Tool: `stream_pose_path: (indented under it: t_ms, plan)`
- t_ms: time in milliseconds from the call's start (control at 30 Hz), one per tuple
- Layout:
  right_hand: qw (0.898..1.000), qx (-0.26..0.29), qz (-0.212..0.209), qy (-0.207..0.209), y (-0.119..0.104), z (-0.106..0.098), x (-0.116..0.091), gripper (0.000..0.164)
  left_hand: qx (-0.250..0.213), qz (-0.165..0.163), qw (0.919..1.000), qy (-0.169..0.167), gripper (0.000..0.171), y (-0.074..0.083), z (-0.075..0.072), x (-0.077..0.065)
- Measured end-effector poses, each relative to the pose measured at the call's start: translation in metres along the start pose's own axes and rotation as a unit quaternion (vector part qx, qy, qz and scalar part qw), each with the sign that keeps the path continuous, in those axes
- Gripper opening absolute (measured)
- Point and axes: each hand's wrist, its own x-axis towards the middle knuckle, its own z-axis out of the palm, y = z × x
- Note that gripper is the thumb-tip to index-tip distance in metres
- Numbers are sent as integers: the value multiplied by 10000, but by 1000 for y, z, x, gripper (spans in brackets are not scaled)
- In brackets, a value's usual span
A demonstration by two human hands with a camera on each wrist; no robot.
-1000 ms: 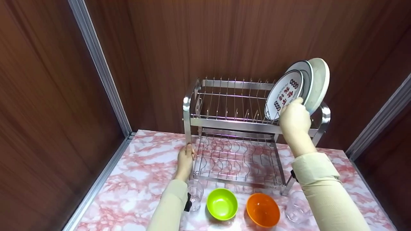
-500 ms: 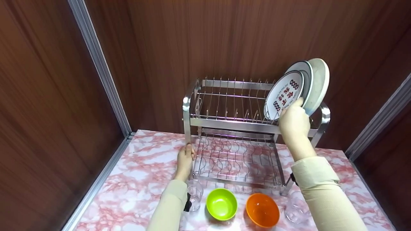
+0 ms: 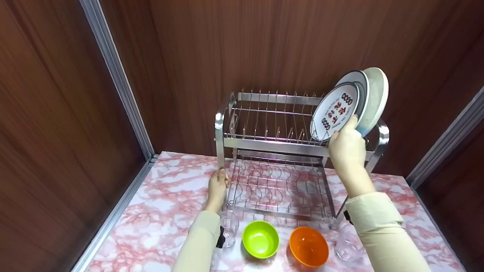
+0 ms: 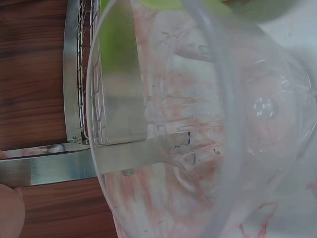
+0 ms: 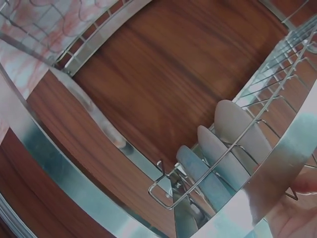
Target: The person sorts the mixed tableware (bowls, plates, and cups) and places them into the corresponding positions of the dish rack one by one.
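Observation:
A two-tier metal dish rack point(image 3: 276, 144) stands on the marbled tabletop. My left hand point(image 3: 218, 186) grips its left front post point(image 3: 220, 156); in the left wrist view only part of that hand point(image 4: 10, 213) shows beside the post. At the upper tier's right end, my right hand point(image 3: 348, 149) pinches the lower right edge of a white plate point(image 3: 332, 113) with red print and a dark rim. This plate leans upright in the wires. Behind it stand a dark-rimmed plate point(image 3: 355, 76) and a larger pale plate point(image 3: 379, 94). From below, the right wrist view shows several plate edges point(image 5: 241, 124) between the wires.
In front of the rack sit a green bowl point(image 3: 261, 240) and an orange bowl point(image 3: 309, 247). A clear cup point(image 3: 230, 228) is beside the left forearm, and another clear vessel point(image 3: 348, 247) is near the right one. Wood-grain panels point(image 3: 242, 45) enclose the back and sides.
The printed plate has shifted very slightly, and the right hand's index finger lies straighter along its edge. The left hand keeps its grip on the post.

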Motion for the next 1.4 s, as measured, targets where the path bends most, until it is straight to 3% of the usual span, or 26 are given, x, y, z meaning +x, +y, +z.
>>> stream_pose_path:
  t_ms: [200,500,700,767,900,1000,1200,1400]
  plan:
    - [9973,268,-503,460,3,-7,-9,56,-28,108,9999,1,34,1,0,0]
    - [9857,643,-1167,1032,17,-14,-25,43,5,-82,10000,-7,30,1,0,1]
    - [9790,878,-1335,1269,31,-18,-39,32,-74,-123,9999,31,31,-20,0,10]
    - [9781,948,-1335,1287,37,-19,-44,30,-2,-79,9999,100,29,-25,1,12]
    - [9764,1019,-1299,1395,54,-18,-55,28,582,31,9979,298,28,-27,1,13]
    - [9764,1032,-1136,1520,73,-15,-63,27,986,18,9942,419,29,-26,2,13]
    - [9818,981,-257,1607,125,-8,-82,28,1093,-18,9926,521,29,-24,3,13]
    - [9862,795,1181,840,182,0,-107,38,1107,-10,9924,538,28,-25,3,14]
